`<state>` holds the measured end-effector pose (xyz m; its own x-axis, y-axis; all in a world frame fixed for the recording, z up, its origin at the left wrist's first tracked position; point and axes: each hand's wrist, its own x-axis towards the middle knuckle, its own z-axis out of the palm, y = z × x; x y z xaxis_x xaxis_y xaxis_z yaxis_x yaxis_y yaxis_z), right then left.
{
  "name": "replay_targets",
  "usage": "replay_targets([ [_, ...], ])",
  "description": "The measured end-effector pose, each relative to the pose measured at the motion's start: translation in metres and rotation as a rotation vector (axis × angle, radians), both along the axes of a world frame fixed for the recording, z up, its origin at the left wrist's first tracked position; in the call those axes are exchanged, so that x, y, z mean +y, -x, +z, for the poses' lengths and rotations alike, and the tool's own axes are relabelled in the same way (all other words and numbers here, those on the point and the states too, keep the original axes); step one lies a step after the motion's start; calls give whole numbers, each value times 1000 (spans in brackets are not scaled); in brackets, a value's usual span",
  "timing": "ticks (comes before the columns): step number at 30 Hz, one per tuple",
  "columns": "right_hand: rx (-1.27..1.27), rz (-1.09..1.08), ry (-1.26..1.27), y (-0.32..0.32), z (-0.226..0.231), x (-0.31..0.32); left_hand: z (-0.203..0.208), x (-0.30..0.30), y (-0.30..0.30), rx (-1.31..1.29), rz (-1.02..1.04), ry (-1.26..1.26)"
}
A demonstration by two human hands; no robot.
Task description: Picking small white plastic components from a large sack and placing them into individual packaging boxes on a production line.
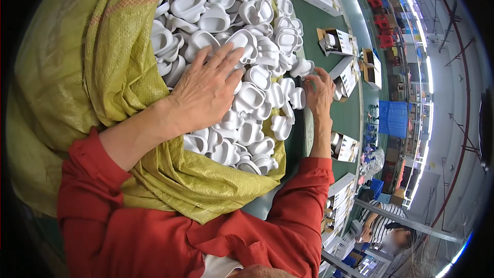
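Observation:
A large heap of white, hollow, rounded plastic parts [250,96] fills an open yellow-green woven sack [206,188]. My left hand [206,87] lies over the heap with its fingers apart, touching the parts and gripping none that I can see. At the heap's right edge, my right hand [320,90] has its fingers curled together at a single white plastic part [302,67], seemingly pinching its end. The fingertips partly hide where they meet it.
A green conveyor belt [318,20] runs along the right, carrying several open printed boxes [340,42] with white items inside. Beyond it are a blue crate [393,118], red stools [382,21] and shelving. A person in a striped shirt [383,221] works at lower right.

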<state>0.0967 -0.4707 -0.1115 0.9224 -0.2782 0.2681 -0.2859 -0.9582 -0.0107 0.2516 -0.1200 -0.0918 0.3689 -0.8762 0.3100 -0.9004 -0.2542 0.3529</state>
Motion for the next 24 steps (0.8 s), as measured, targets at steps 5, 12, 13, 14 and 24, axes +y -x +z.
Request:
replay_targets([
  [5,-52,-10,0,-9,-7,-3,2,1,0,-1,8,3],
  [12,-123,-77,-201,-16,-6,15,1,1,0,8,3,-12],
  [13,-100,-91,-127,-17,-7,17,2,1,-1,8,4,-21],
  [14,-76,-105,-54,-19,-7,19,2,1,-1,4,0,-18],
  [24,-182,-118,7,-26,-22,0,3,0,1,28,-8,-3],
])
